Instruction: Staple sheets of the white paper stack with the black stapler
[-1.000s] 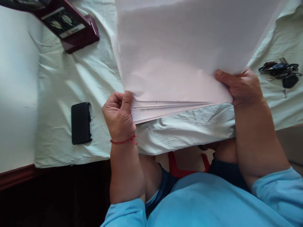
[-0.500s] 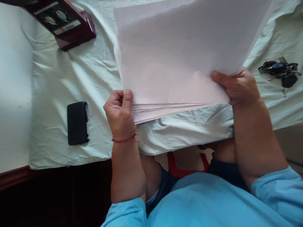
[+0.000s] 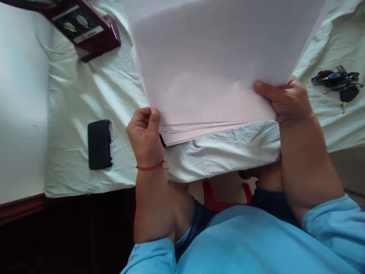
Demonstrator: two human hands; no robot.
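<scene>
A stack of white paper sheets (image 3: 211, 68) rests with its near edge on a pale green cloth (image 3: 85, 95) over the table. My left hand (image 3: 145, 137) pinches the stack's near left corner, a red string around that wrist. At the near right corner my right hand (image 3: 288, 101) grips the sheets, thumb lying on top. The near edges of the sheets fan out slightly between the two hands.
A black phone (image 3: 99, 144) lies on the cloth left of my left hand. A dark red box (image 3: 85, 30) sits at the far left. A bunch of keys (image 3: 339, 82) lies at the right. The table's front edge runs just under my wrists.
The stack has been lifted and tilted a little more toward me, its top edge now out of view. Both hands keep their grip on the corners.
</scene>
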